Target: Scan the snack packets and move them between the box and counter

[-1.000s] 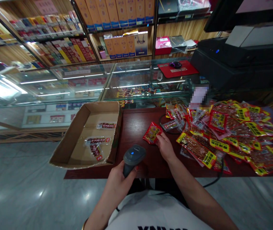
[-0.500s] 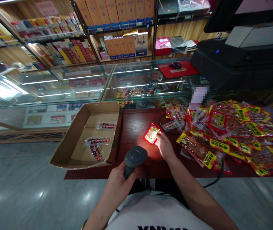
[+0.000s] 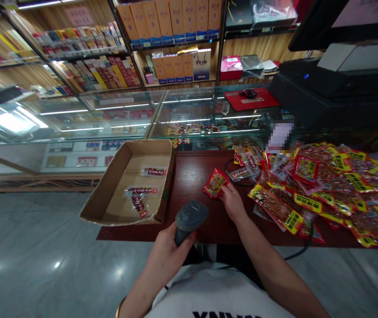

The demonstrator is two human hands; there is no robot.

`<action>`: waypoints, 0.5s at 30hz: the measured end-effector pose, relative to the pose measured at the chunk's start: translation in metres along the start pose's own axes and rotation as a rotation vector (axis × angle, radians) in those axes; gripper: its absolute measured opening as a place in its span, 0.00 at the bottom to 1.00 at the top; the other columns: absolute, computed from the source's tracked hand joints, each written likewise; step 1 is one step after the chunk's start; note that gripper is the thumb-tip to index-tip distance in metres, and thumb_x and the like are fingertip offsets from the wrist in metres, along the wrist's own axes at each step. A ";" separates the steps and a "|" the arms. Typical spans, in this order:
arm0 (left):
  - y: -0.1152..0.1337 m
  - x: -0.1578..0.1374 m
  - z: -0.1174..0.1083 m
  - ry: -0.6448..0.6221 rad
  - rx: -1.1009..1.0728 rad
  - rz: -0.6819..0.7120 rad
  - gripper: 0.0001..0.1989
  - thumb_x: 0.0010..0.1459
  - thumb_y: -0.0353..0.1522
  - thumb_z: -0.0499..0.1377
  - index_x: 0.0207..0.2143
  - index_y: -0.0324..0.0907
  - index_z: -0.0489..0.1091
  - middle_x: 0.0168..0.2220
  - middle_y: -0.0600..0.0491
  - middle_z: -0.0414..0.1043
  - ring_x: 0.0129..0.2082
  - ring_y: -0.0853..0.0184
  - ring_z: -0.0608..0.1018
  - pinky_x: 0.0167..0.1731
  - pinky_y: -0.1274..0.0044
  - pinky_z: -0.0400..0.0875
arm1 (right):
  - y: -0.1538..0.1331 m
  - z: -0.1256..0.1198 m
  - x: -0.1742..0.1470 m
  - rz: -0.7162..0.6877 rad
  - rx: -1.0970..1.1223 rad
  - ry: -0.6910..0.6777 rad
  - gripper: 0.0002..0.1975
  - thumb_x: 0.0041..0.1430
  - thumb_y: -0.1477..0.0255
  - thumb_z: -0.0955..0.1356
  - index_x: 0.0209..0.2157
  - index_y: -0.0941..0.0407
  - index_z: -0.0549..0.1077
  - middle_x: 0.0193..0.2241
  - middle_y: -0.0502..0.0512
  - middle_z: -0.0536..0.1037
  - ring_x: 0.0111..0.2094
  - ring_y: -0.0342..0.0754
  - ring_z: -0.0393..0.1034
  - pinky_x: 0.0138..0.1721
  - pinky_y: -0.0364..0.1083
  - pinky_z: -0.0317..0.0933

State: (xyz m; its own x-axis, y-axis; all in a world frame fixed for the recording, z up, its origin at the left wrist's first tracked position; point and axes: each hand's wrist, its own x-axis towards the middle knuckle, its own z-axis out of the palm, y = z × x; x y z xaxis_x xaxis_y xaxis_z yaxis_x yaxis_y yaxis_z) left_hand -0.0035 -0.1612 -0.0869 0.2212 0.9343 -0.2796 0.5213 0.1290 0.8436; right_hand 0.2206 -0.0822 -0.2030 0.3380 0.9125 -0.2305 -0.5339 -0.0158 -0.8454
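My left hand (image 3: 170,247) is wrapped round the handle of a dark grey barcode scanner (image 3: 192,216), whose head points away from me toward the packet. In my right hand (image 3: 233,202) is a small red and yellow snack packet (image 3: 215,183), pinched at its right edge just above the dark red table (image 3: 192,172). A cardboard box (image 3: 116,190) with a few narrow snack packets (image 3: 142,191) lying flat inside stands to the left. Right of my right hand spreads a heap of red and yellow snack packets (image 3: 334,181), one long packet (image 3: 275,207) lying nearest.
Behind the table runs a glass display counter (image 3: 189,106) bearing a red mouse pad (image 3: 261,100) and a mouse (image 3: 248,92). A black machine (image 3: 311,88) and a monitor (image 3: 318,26) stand at the back right. A black cable (image 3: 299,251) hangs over the table's front edge.
The bright light that lay on the packet and table is gone. Everything has shifted slightly right in view. Both hands keep their holds on the scanner and the packet.
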 end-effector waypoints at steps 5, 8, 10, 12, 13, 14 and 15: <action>-0.006 -0.007 0.002 0.004 0.014 -0.009 0.10 0.57 0.38 0.59 0.31 0.40 0.72 0.20 0.57 0.72 0.19 0.68 0.72 0.21 0.79 0.63 | -0.001 -0.001 -0.003 -0.021 -0.009 0.000 0.15 0.48 0.63 0.74 0.39 0.52 0.77 0.39 0.48 0.83 0.40 0.50 0.77 0.40 0.47 0.72; -0.015 -0.011 0.004 0.028 -0.035 -0.033 0.11 0.57 0.40 0.59 0.31 0.40 0.71 0.21 0.56 0.73 0.19 0.68 0.73 0.21 0.79 0.63 | -0.009 0.004 -0.007 -0.024 0.010 0.013 0.12 0.48 0.64 0.74 0.36 0.52 0.76 0.32 0.45 0.82 0.34 0.48 0.77 0.34 0.45 0.72; -0.023 -0.014 0.006 0.038 -0.056 -0.042 0.12 0.57 0.41 0.59 0.31 0.41 0.71 0.21 0.55 0.74 0.19 0.67 0.74 0.20 0.79 0.63 | -0.021 0.020 -0.010 -0.028 0.042 -0.011 0.11 0.48 0.64 0.73 0.34 0.51 0.74 0.30 0.44 0.81 0.32 0.47 0.76 0.33 0.45 0.73; -0.030 -0.017 0.008 0.042 -0.060 -0.035 0.12 0.58 0.41 0.59 0.32 0.41 0.70 0.22 0.54 0.75 0.19 0.67 0.74 0.20 0.79 0.64 | -0.034 0.050 -0.015 -0.036 0.075 -0.069 0.11 0.48 0.63 0.73 0.34 0.51 0.74 0.31 0.45 0.81 0.33 0.47 0.77 0.35 0.47 0.73; -0.033 -0.018 0.009 0.046 -0.061 -0.027 0.12 0.58 0.41 0.58 0.33 0.41 0.70 0.23 0.54 0.75 0.18 0.67 0.74 0.20 0.79 0.64 | -0.040 0.069 -0.017 -0.035 0.090 -0.125 0.12 0.48 0.63 0.73 0.35 0.51 0.74 0.32 0.46 0.81 0.34 0.48 0.77 0.37 0.49 0.74; -0.035 -0.019 0.011 0.051 -0.068 -0.021 0.11 0.58 0.40 0.58 0.33 0.41 0.70 0.23 0.54 0.75 0.18 0.67 0.74 0.20 0.79 0.64 | -0.045 0.089 -0.019 -0.030 0.104 -0.194 0.12 0.49 0.63 0.73 0.36 0.51 0.74 0.33 0.47 0.81 0.36 0.49 0.78 0.39 0.50 0.74; -0.036 -0.021 0.012 0.058 -0.078 -0.018 0.11 0.58 0.40 0.59 0.33 0.41 0.70 0.23 0.54 0.75 0.18 0.68 0.74 0.20 0.79 0.65 | -0.048 0.109 -0.021 -0.011 0.126 -0.316 0.13 0.49 0.63 0.74 0.37 0.51 0.74 0.34 0.48 0.82 0.39 0.50 0.78 0.42 0.52 0.73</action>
State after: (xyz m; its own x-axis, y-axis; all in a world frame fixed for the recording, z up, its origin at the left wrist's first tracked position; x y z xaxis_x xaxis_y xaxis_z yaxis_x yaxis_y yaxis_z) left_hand -0.0173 -0.1889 -0.1170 0.1628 0.9491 -0.2698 0.4583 0.1694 0.8725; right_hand 0.1548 -0.0563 -0.1046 0.0977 0.9942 -0.0440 -0.6297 0.0275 -0.7764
